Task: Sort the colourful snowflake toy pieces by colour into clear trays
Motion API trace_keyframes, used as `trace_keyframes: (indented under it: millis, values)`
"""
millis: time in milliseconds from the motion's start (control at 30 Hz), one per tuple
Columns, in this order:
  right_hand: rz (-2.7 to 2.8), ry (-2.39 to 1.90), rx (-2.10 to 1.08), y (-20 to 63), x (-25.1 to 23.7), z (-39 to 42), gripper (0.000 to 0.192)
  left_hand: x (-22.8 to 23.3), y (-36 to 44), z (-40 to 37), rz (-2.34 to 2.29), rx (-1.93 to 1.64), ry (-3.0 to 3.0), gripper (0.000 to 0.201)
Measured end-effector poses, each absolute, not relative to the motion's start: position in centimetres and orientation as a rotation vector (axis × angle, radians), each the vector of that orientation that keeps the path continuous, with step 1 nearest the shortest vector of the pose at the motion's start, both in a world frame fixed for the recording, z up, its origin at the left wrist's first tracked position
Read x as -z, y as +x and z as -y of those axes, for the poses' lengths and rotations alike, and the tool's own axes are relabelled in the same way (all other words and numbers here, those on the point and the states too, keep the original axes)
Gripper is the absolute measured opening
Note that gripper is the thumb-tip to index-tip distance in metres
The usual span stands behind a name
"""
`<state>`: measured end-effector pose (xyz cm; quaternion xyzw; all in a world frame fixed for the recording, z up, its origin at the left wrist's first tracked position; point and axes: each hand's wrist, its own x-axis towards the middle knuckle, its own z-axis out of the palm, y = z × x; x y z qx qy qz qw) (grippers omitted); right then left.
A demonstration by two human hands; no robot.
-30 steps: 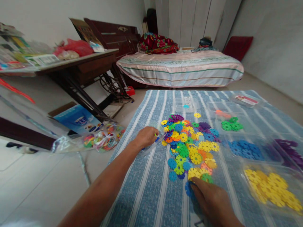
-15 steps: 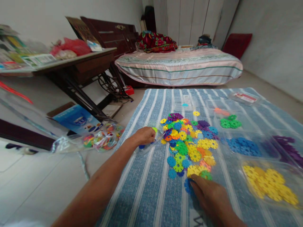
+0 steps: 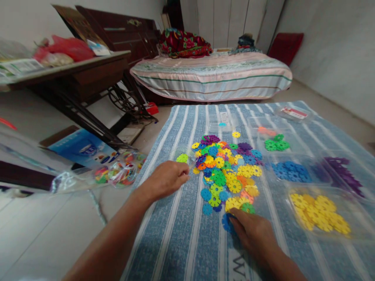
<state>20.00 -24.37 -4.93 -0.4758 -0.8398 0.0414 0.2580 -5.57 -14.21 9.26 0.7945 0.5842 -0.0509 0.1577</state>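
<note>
Sorting a pile of colored discs (image 3: 227, 171) on a striped cloth (image 3: 187, 218): right hand (image 3: 253, 234) presses fingertips on a blue disc (image 3: 226, 222), left hand (image 3: 166, 179) loosely curled, apparently holding nothing, so lifting the disc seems next.

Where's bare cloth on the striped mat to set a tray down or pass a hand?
Free: the near-left strip of the striped mat, between the left hand and the right hand, and the far strip beyond the mixed disc pile. Crowded: the right side, with the clear trays of green, blue, purple and yellow discs.
</note>
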Motion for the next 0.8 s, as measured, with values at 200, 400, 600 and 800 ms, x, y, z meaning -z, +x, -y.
trace_keyframes:
  millis: [200, 400, 600, 800]
  values:
    - [2.266, -1.345, -0.142, 19.8, 4.6, 24.5, 0.03, -5.2, -1.7, 18.4, -1.425, 0.04, 2.285, 0.012]
    - [2.267, -1.335, -0.168, 19.8, 4.5, 24.5, 0.028, -2.2, 0.0, 19.5, -1.637, 0.013, 2.236, 0.023]
    - [2.242, -1.35, -0.153, 19.8, 4.6, 24.5, 0.03, -1.6, -0.5, 19.6, -1.689, 0.001, 2.18, 0.041]
    - [2.246, -1.379, -0.188, 19.9, 4.4, 24.6, 0.034, -1.3, -1.3, 19.5, -1.632, -0.055, 2.175, 0.037]
